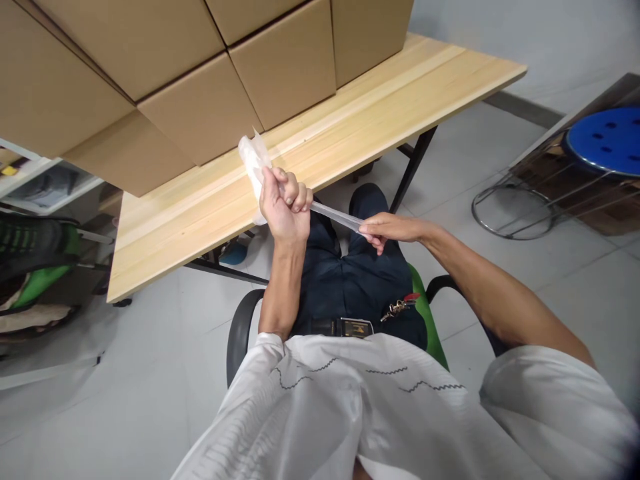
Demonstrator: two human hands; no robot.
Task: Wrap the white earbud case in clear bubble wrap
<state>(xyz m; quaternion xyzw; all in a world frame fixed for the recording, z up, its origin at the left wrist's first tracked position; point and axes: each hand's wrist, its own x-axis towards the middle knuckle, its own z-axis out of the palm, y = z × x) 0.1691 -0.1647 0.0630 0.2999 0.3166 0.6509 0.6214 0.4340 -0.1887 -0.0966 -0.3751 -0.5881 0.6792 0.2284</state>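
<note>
My left hand (283, 203) is closed in a fist around a bunch of clear plastic wrap (253, 160), which sticks out above the fist. A twisted strand of the same plastic (335, 213) runs taut to my right hand (387, 230), which pinches its end between thumb and fingers. Both hands are held over my lap, just in front of the edge of a light wooden table (350, 127). I am sitting on a chair with a green seat (425, 310).
Several brown cardboard boxes (200, 73) are stacked on the table. A blue round stool (607, 140) with a metal ring base stands at the right. At the far left are a green and black chair (35, 253) and a plastic bin. The floor is grey tile.
</note>
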